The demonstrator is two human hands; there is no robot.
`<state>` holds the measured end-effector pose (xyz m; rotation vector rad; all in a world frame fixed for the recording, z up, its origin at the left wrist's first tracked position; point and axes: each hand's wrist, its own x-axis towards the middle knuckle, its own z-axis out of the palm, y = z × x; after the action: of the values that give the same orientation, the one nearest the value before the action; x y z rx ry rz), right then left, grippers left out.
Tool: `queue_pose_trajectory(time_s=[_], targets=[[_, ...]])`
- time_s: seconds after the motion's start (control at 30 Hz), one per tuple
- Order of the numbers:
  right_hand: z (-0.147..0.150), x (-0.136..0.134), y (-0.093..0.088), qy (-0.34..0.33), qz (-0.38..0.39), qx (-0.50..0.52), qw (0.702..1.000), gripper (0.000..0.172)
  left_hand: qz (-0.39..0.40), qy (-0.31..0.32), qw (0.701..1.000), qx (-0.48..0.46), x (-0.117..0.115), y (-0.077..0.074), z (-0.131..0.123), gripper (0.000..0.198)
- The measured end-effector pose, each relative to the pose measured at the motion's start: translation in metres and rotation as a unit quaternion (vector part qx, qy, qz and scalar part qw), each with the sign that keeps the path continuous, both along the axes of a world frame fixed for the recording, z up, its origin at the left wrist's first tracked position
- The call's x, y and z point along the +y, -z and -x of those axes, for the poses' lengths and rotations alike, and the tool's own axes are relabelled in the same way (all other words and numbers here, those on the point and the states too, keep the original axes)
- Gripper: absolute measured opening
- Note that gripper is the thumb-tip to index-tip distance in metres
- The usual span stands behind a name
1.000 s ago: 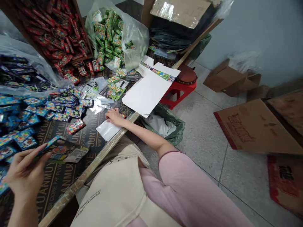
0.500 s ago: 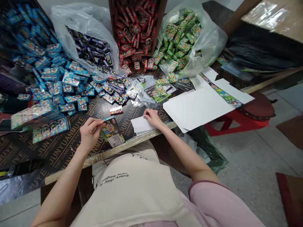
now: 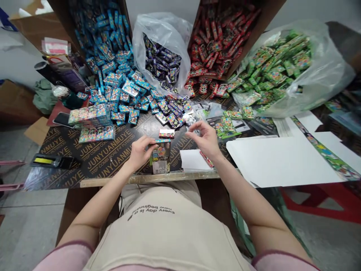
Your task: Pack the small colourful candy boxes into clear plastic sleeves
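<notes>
My left hand (image 3: 140, 151) grips a colourful printed pouch (image 3: 161, 157) by its left edge and holds it upright near the table's front edge. My right hand (image 3: 205, 140) hovers just right of the pouch, fingers bent and apart, with nothing that I can make out in them. A small red box (image 3: 166, 133) lies just behind the pouch. Under my right wrist a white sheet (image 3: 191, 160) lies with another small red box (image 3: 207, 159) on it. Clear plastic bags (image 3: 197, 113) lie beyond my right fingertips.
Behind are a carton of blue boxes (image 3: 107, 41), a bag of purple boxes (image 3: 162, 60), a carton of red boxes (image 3: 220, 34) and a bag of green boxes (image 3: 279, 67). Flat white card (image 3: 282, 162) overhangs the right edge above a red stool (image 3: 324, 203). A black tool (image 3: 52, 161) lies at the left.
The camera has swung left to face the table squarely. My right hand has lifted off the white sheet toward the pouch. My left hand has stood the pouch up closer to the centre.
</notes>
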<state>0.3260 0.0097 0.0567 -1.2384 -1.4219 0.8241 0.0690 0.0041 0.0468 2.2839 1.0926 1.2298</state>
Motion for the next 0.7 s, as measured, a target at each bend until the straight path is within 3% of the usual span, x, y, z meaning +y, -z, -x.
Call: queue_pose_trajectory(time_s=[0.1, 0.23, 0.4, 0.53, 0.7], targets=[[0.036, 0.009, -0.029, -0.154, 0.036, 0.033, 0.987, 0.026, 0.004, 0.005, 1.000, -0.001, -0.002, -0.002, 0.001, 0.001], [0.062, 0.017, -0.029, -0.270, 0.095, 0.027, 0.958, 0.035, 0.018, 0.009, 1.000, -0.005, -0.005, -0.006, 0.001, 0.010], [0.071, 0.025, -0.016, -0.295, 0.107, 0.012, 0.949, 0.038, 0.018, -0.006, 1.000, -0.022, -0.007, -0.005, -0.003, 0.005], [0.073, 0.026, -0.013, -0.291, 0.135, 0.010, 0.947, 0.039, 0.018, -0.061, 0.997, -0.043, -0.007, 0.002, -0.008, 0.016], [0.079, 0.019, -0.009, -0.219, 0.227, 0.104, 0.943, 0.051, 0.066, -0.079, 0.990, -0.093, -0.008, 0.009, -0.013, 0.014]])
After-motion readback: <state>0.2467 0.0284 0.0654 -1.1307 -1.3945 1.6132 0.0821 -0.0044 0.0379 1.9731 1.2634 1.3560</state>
